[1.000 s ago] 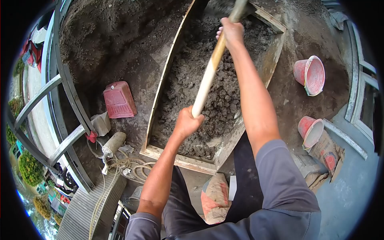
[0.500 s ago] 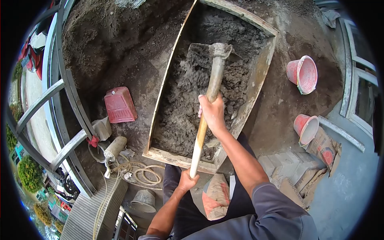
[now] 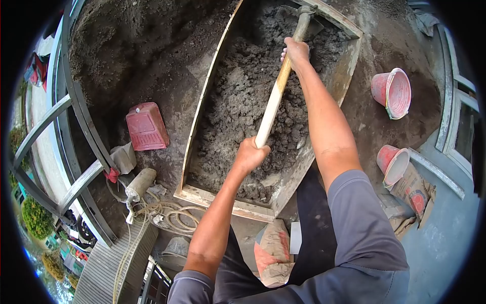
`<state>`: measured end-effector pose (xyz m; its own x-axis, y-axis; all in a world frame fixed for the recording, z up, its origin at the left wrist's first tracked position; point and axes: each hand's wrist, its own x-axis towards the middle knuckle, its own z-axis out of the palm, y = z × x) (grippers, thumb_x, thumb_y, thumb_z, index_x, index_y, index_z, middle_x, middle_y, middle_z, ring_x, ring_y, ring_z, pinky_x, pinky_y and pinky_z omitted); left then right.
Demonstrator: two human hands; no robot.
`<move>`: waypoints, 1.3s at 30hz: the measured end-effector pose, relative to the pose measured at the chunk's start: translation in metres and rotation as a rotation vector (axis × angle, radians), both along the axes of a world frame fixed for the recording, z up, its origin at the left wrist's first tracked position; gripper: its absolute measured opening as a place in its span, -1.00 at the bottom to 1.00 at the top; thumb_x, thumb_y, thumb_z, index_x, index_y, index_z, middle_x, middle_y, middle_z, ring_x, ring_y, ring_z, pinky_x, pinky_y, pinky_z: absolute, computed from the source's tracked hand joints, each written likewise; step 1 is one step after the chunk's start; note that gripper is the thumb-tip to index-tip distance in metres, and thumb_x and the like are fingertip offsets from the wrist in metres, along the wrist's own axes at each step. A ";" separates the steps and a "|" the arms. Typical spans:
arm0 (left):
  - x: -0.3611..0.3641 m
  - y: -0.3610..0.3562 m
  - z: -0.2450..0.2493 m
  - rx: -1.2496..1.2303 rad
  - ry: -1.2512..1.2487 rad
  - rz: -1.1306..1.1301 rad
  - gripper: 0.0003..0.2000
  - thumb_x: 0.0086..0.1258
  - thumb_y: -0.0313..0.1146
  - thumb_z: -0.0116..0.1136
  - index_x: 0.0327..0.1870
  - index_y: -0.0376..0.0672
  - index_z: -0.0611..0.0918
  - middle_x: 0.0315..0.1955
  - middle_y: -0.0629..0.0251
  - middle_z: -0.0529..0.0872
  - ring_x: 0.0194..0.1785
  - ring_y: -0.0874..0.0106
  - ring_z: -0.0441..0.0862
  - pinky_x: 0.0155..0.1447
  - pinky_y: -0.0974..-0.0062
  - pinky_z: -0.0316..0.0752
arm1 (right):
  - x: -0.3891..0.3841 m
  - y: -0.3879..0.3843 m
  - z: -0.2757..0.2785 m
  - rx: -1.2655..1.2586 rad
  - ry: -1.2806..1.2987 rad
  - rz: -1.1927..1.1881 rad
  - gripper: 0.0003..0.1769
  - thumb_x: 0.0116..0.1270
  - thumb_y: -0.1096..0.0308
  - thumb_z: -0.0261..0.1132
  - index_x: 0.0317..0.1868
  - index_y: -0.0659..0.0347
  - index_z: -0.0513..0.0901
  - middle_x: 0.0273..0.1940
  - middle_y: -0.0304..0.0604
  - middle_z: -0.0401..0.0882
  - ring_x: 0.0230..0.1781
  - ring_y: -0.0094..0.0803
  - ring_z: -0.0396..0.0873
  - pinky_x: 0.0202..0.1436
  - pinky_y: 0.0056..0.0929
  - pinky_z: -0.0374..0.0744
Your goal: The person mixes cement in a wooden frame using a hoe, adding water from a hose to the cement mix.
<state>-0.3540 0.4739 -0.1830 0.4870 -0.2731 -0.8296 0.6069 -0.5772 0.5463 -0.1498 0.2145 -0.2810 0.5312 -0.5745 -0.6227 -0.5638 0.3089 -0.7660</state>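
Note:
A long-handled hoe (image 3: pixel 276 95) reaches over a wooden trough (image 3: pixel 233 206) that holds grey, lumpy wet mortar (image 3: pixel 238 111). My left hand (image 3: pixel 250 154) is wrapped round the lower end of the handle, above the near part of the mortar. Farther up, near the head, my right hand (image 3: pixel 297 52) grips the same handle. The hoe's head is at the trough's far end, and its blade is partly hidden.
Two red buckets (image 3: pixel 392 93) (image 3: pixel 393 164) stand at the right, near paper sacks (image 3: pixel 412 192). Left of the trough lie a red plastic container (image 3: pixel 147 126), a coiled hose (image 3: pixel 174 213) and a metal frame (image 3: pixel 83 185). Another sack (image 3: pixel 273 253) is by my legs.
Both hands and the hoe have moved forward and to the right, taking the hoe's head from mid-trough to the far end. My arms are stretched farther out.

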 end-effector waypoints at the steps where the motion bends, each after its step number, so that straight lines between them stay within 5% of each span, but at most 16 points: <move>1: -0.013 -0.001 0.017 0.000 0.015 0.023 -0.77 0.22 -0.37 0.21 -0.22 -0.37 0.65 -0.51 0.22 0.68 -0.51 0.48 0.56 -0.41 0.39 0.49 | -0.011 0.003 0.008 0.023 0.023 0.010 -0.72 0.34 0.28 0.32 -0.23 0.37 0.51 -0.50 -0.13 0.52 -0.64 -0.36 0.55 -0.61 -0.30 0.61; 5: -0.085 0.037 0.049 0.058 -0.088 0.042 -0.77 0.17 -0.35 0.25 -0.29 -0.38 0.64 -0.52 0.15 0.67 -0.45 0.40 0.58 -0.30 0.30 0.52 | -0.069 0.048 0.055 0.077 -0.031 -0.007 -0.66 0.33 0.32 0.32 -0.11 0.41 0.42 -0.51 -0.15 0.51 -0.69 -0.39 0.52 -0.69 -0.37 0.57; 6: -0.103 0.052 0.065 0.122 -0.049 -0.018 -0.75 0.19 -0.34 0.29 -0.23 -0.36 0.68 -0.46 0.00 0.74 -0.39 0.28 0.69 -0.19 0.27 0.59 | -0.094 0.065 0.069 0.089 -0.014 -0.013 -0.62 0.33 0.33 0.30 -0.04 0.43 0.39 -0.50 -0.18 0.50 -0.70 -0.41 0.50 -0.69 -0.39 0.56; 10: -0.214 0.109 0.064 -0.003 -0.054 -0.037 -0.78 0.17 -0.38 0.32 -0.26 -0.36 0.66 -0.48 -0.01 0.73 -0.38 0.25 0.74 -0.18 0.28 0.61 | -0.186 0.112 0.158 0.151 -0.025 0.008 -0.67 0.40 0.34 0.30 0.00 0.29 0.35 -0.53 -0.23 0.47 -0.70 -0.47 0.47 -0.66 -0.42 0.56; 13: -0.213 0.077 0.060 -0.013 -0.121 -0.149 -0.77 0.17 -0.35 0.32 -0.28 -0.36 0.66 -0.49 -0.06 0.73 -0.38 0.16 0.77 -0.19 0.25 0.62 | -0.182 0.082 0.197 0.068 -0.066 -0.027 -0.72 0.41 0.31 0.32 -0.10 0.31 0.43 -0.55 -0.22 0.50 -0.70 -0.48 0.50 -0.64 -0.43 0.54; 14: -0.199 0.055 0.050 -0.082 -0.161 -0.115 -0.79 0.18 -0.37 0.31 -0.30 -0.36 0.64 -0.53 0.05 0.69 -0.42 0.31 0.68 -0.24 0.28 0.59 | -0.168 0.061 0.204 0.028 -0.107 -0.015 -0.72 0.41 0.31 0.32 -0.09 0.31 0.44 -0.55 -0.22 0.50 -0.70 -0.48 0.49 -0.64 -0.43 0.55; 15: -0.179 0.030 0.038 -0.149 -0.200 -0.079 -0.81 0.19 -0.40 0.30 -0.32 -0.37 0.62 -0.58 0.16 0.65 -0.47 0.46 0.59 -0.30 0.31 0.56 | -0.154 0.038 0.199 -0.028 -0.163 -0.023 -0.72 0.40 0.32 0.32 -0.10 0.32 0.45 -0.54 -0.22 0.51 -0.69 -0.48 0.49 -0.64 -0.43 0.55; 17: -0.128 -0.020 0.021 -0.162 -0.114 -0.082 -0.73 0.17 -0.33 0.33 -0.25 -0.38 0.68 -0.46 -0.13 0.74 -0.36 0.11 0.78 -0.19 0.24 0.62 | -0.116 -0.009 0.195 -0.165 -0.116 -0.013 -0.66 0.30 0.33 0.29 -0.05 0.36 0.40 -0.47 -0.22 0.49 -0.65 -0.50 0.50 -0.63 -0.46 0.58; 19: -0.089 -0.056 -0.009 -0.155 -0.174 -0.129 -0.72 0.16 -0.32 0.32 -0.23 -0.39 0.70 -0.44 -0.11 0.75 -0.37 0.15 0.77 -0.20 0.25 0.62 | -0.091 -0.053 0.142 -0.182 -0.208 -0.052 -0.70 0.29 0.35 0.25 -0.11 0.37 0.41 -0.46 -0.16 0.50 -0.64 -0.44 0.51 -0.62 -0.39 0.56; 23: -0.061 -0.081 -0.050 -0.114 0.038 -0.117 -0.73 0.15 -0.32 0.28 -0.25 -0.37 0.71 -0.43 -0.06 0.77 -0.35 0.17 0.75 -0.13 0.25 0.62 | -0.077 -0.089 0.005 -0.167 0.043 -0.081 -0.70 0.34 0.30 0.31 -0.15 0.37 0.46 -0.48 -0.16 0.49 -0.64 -0.38 0.52 -0.62 -0.34 0.56; 25: -0.065 -0.078 -0.044 -0.088 0.045 -0.102 -0.74 0.17 -0.33 0.27 -0.26 -0.37 0.69 -0.45 0.03 0.75 -0.38 0.25 0.69 -0.17 0.28 0.58 | -0.081 -0.090 -0.004 -0.090 0.028 -0.095 -0.70 0.36 0.28 0.33 -0.17 0.37 0.47 -0.49 -0.15 0.49 -0.64 -0.37 0.52 -0.63 -0.31 0.57; 28: -0.085 -0.074 -0.005 -0.073 -0.045 -0.057 -0.75 0.21 -0.34 0.28 -0.27 -0.39 0.65 -0.52 0.19 0.67 -0.45 0.42 0.58 -0.27 0.31 0.52 | -0.095 -0.080 0.010 -0.005 0.085 -0.085 -0.69 0.38 0.26 0.33 -0.21 0.35 0.47 -0.51 -0.14 0.49 -0.65 -0.36 0.51 -0.64 -0.29 0.57; 31: -0.095 -0.029 0.057 0.036 0.011 -0.077 -0.69 0.16 -0.26 0.28 -0.21 -0.36 0.69 -0.38 -0.11 0.77 -0.28 0.08 0.76 -0.08 0.18 0.61 | -0.115 -0.041 0.049 0.065 0.092 -0.085 -0.72 0.36 0.30 0.32 -0.24 0.35 0.45 -0.53 -0.14 0.49 -0.71 -0.37 0.49 -0.69 -0.32 0.55; 36: -0.191 0.102 0.091 0.055 0.001 -0.140 -0.72 0.15 -0.36 0.32 -0.19 -0.39 0.69 -0.45 -0.11 0.73 -0.35 0.15 0.77 -0.16 0.25 0.62 | -0.202 0.076 0.130 0.167 0.023 -0.093 -0.60 0.34 0.34 0.30 0.02 0.38 0.34 -0.54 -0.19 0.46 -0.72 -0.42 0.49 -0.69 -0.38 0.55; 39: -0.223 0.117 0.108 0.018 -0.078 -0.222 -0.72 0.14 -0.35 0.35 -0.18 -0.34 0.70 -0.46 -0.11 0.74 -0.32 0.10 0.82 -0.18 0.25 0.65 | -0.229 0.095 0.180 0.193 -0.062 -0.084 -0.59 0.35 0.37 0.29 0.06 0.40 0.34 -0.51 -0.20 0.46 -0.72 -0.44 0.49 -0.66 -0.44 0.56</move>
